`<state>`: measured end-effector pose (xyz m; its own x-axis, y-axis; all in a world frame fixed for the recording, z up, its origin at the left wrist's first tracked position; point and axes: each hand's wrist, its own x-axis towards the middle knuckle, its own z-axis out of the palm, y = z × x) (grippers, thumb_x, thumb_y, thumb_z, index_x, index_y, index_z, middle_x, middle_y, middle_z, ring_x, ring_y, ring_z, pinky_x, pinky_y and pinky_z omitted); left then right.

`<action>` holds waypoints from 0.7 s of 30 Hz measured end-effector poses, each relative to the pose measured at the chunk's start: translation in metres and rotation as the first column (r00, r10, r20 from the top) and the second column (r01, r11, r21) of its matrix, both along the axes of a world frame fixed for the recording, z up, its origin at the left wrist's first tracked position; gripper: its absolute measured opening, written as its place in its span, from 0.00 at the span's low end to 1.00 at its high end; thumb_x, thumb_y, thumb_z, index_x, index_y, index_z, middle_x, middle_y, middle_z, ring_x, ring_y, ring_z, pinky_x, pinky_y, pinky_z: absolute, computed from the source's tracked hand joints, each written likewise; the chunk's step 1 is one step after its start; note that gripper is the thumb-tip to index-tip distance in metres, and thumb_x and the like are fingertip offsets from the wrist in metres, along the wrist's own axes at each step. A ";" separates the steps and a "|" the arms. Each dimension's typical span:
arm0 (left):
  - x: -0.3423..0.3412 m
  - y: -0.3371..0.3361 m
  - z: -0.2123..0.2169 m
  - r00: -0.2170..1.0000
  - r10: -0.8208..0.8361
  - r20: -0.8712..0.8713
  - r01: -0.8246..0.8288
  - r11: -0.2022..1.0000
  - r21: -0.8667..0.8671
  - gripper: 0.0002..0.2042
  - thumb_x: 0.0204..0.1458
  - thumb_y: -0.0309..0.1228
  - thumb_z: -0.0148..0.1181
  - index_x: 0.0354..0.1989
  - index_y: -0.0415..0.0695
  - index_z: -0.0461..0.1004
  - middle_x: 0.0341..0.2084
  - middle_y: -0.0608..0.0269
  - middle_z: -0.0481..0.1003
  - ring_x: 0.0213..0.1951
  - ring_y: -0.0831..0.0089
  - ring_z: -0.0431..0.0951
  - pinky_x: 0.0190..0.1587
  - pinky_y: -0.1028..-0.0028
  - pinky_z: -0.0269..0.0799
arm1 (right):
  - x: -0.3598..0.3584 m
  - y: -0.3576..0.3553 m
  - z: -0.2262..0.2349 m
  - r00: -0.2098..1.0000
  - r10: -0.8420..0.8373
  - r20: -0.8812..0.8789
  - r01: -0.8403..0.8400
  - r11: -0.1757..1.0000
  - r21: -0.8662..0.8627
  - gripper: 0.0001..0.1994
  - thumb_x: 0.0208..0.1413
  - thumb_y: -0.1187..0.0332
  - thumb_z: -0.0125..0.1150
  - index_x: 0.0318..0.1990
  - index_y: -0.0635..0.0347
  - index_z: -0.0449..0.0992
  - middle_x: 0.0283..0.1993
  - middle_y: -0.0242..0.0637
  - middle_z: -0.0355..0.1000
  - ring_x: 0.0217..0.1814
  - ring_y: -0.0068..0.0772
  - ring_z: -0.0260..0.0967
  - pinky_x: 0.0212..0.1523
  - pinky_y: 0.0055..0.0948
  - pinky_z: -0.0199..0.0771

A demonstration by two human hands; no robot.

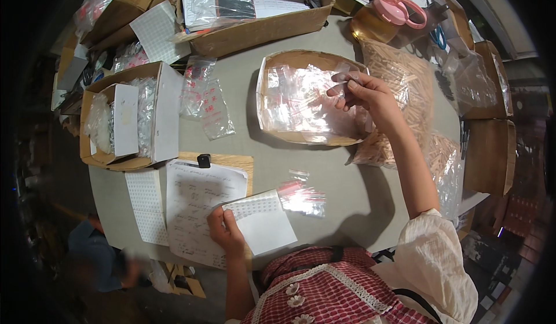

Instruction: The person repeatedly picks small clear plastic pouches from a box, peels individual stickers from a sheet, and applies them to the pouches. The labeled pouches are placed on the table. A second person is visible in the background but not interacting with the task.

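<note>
My left hand (227, 230) grips a white sticker sheet (267, 230) by its left edge, thumb on top. Rows of small round stickers run along the sheet's upper part; the lower part is bare. Over the right side of a shallow cardboard tray (262, 128), my right hand (368, 95) pinches what looks like a small clear plastic bag (344, 69). Many shiny small zip bags (298, 95) fill the tray. A loose pile of small zip bags (304, 199) lies on the table beside the sticker sheet's upper right corner.
A clipboard (249, 167) with handwritten paper lies to the left, more sticker sheets (145, 199) beside it. Far left stands a divided box (165, 112) of small bagged parts. Large bags of wooden sticks (399, 72) and a pink-lidded jug (391, 8) stand right. A person (95, 254) is at lower left.
</note>
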<state>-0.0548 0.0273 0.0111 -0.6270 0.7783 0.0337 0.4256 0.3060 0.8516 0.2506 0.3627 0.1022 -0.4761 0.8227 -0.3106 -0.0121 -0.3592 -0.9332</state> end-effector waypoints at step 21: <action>-0.001 -0.004 -0.008 0.995 0.048 0.089 -0.048 0.999 0.002 0.07 0.64 0.26 0.57 0.45 0.35 0.73 0.40 0.57 0.75 0.40 0.70 0.74 0.45 0.70 0.73 | -0.086 -0.022 -0.032 0.752 -0.063 0.656 -0.566 0.447 0.692 0.38 0.46 0.73 0.72 0.68 0.57 0.65 0.70 0.55 0.60 0.69 0.63 0.60 0.67 0.50 0.66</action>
